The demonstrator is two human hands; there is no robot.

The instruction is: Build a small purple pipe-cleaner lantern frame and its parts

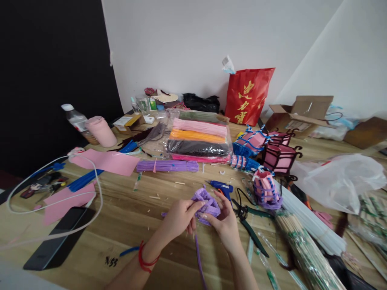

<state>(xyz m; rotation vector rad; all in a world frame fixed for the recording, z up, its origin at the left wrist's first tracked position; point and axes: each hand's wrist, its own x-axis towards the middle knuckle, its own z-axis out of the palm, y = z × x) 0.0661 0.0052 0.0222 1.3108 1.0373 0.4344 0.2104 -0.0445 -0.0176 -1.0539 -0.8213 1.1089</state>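
Purple piece sits on the near side of the glue gun, a bit L of it, betw. both hands; L hand pinches its L side w/ thumb & fingers; R hand has it from the R, thumb on near rim, index up by the far edge just short of the gun; contact at that index can't tell; both hands abt. equally close to piece, which is squat openwork, no clear long axis; strand does have one: drops from under L fingers, runs away from gun twd. near edge, slightly R; L hand nearer it; if joined to piece, can't tell; purple bundle lies crosswise, L of gun & farther off.
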